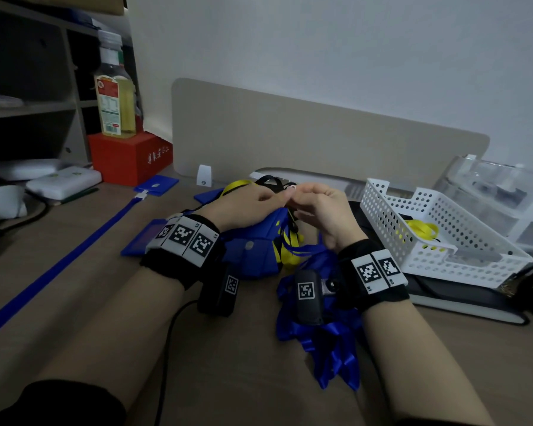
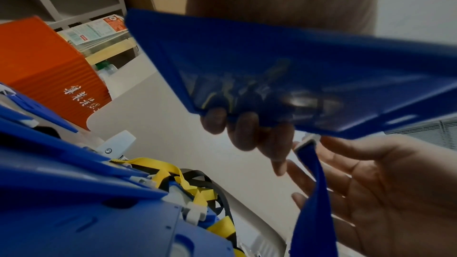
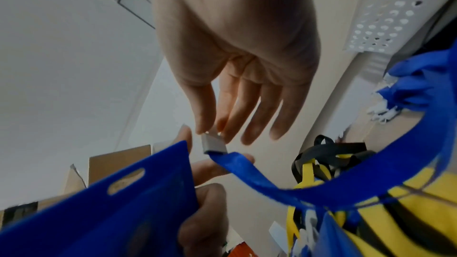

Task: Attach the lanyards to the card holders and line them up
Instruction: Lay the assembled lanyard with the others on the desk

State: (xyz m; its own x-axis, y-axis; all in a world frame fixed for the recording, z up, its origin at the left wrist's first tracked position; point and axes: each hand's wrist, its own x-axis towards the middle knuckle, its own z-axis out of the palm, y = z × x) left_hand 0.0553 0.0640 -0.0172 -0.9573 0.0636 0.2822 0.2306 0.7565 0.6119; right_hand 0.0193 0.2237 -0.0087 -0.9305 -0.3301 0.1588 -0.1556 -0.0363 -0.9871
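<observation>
At mid-frame in the head view we see the left hand curl its grip round a flat blue card holder while the right hand pinches the grey clip of a blue ribbon lanyard; only the right wrist view shows the holder's oval slot at lower left

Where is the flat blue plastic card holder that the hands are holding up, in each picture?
Head view: mostly hidden behind the left hand, mid-frame.
Left wrist view: the flat blue plastic card holder fills the upper middle and right.
Right wrist view: bottom left, its slot near the upper edge.
Shared landmark: the blue ribbon lanyard's grey clip, pinched by the right hand, also seen in the left wrist view.
</observation>
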